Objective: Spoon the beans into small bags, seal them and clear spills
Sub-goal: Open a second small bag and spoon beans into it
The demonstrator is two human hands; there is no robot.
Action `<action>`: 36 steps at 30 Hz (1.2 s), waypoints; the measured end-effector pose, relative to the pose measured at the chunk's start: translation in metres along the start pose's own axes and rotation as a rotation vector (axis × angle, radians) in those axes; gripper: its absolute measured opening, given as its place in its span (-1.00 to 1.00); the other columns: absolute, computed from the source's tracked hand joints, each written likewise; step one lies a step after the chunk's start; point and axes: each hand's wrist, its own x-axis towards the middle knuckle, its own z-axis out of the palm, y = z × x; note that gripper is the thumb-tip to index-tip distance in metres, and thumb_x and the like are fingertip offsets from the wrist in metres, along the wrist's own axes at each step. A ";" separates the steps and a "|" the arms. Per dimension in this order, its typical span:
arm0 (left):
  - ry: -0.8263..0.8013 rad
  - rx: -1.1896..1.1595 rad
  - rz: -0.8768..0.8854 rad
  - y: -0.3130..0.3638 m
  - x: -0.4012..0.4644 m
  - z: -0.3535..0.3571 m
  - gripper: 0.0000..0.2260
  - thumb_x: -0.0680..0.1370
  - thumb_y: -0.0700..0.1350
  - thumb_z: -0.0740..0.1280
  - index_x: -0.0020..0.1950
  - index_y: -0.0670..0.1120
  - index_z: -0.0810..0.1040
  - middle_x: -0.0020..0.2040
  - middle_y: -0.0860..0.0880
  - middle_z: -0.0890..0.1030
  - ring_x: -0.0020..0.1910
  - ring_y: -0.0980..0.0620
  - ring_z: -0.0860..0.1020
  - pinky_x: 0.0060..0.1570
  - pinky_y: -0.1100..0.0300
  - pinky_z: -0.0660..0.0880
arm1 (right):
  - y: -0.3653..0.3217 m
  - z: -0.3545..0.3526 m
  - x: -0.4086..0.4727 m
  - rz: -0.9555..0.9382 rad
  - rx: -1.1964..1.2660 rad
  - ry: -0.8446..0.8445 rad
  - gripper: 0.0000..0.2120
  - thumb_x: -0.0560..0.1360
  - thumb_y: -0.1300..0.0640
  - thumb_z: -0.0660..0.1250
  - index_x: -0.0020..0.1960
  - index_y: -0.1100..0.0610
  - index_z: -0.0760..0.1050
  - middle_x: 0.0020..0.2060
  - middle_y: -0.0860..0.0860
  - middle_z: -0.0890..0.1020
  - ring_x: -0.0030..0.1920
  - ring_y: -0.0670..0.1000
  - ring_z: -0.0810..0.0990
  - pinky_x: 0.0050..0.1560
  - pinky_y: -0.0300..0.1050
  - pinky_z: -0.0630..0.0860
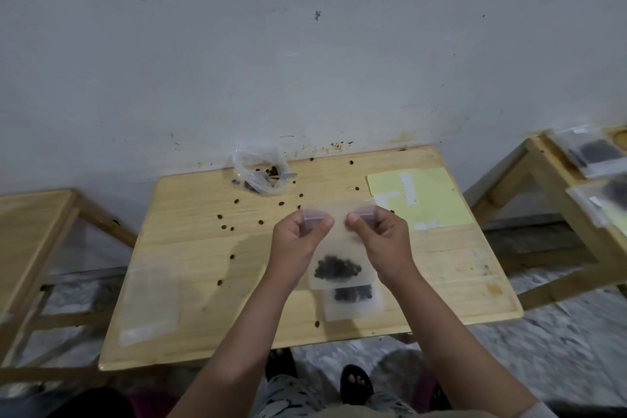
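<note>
Both hands, left (pixel 298 234) and right (pixel 380 234), pinch the bag's (pixel 339 248) top corners above the table (pixel 203 248); beans (pixel 337 269) sit at its bottom.

Grey-white plaster wall (pixel 305 44) fills the upper half, scuffed, with dark chips and small specks; brown stains run along its base where it meets the table. Light wooden table (pixel 190 248) in the centre, pushed against the wall, pale grain, raised lip at the near edge. Second wooden table (pixel 30 231) at left, only a corner and legs showing. Third wooden table (pixel 539 159) at right, partly cut off by the frame. Floor (pixel 559 343) is mottled grey, stone-like or rough concrete, cannot tell which. Lighting dim, flat and even, soft shadows only.
</note>
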 end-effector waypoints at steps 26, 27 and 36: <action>0.119 0.021 -0.065 -0.027 -0.019 0.010 -0.97 0.51 -0.16 0.39 -0.12 -0.08 0.61 -0.26 0.03 0.63 -0.28 0.19 0.56 -0.22 0.32 0.50 | 0.011 -0.027 -0.016 0.056 0.073 0.022 -0.87 0.49 0.28 0.35 -0.23 0.22 0.59 -0.27 0.11 0.66 -0.20 0.01 0.65 -0.16 -0.08 0.62; 0.123 0.019 -0.071 -0.030 -0.021 0.010 -0.95 0.52 -0.16 0.38 -0.12 -0.10 0.61 -0.26 0.03 0.62 -0.30 0.21 0.54 -0.24 0.36 0.49 | 0.013 -0.027 -0.016 0.044 0.066 0.035 -0.86 0.50 0.29 0.34 -0.23 0.23 0.58 -0.28 0.11 0.64 -0.22 -0.01 0.64 -0.16 -0.09 0.62; 0.056 0.272 -0.271 -0.084 -0.036 0.001 -0.91 0.53 -0.20 0.35 -0.18 -0.10 0.53 -0.17 -0.09 0.65 -0.28 0.08 0.61 -0.21 0.16 0.51 | 0.050 -0.032 -0.001 0.259 -0.064 0.114 -0.90 0.53 0.14 0.34 0.00 0.15 0.52 -0.15 0.15 0.61 -0.17 0.04 0.66 -0.16 0.07 0.65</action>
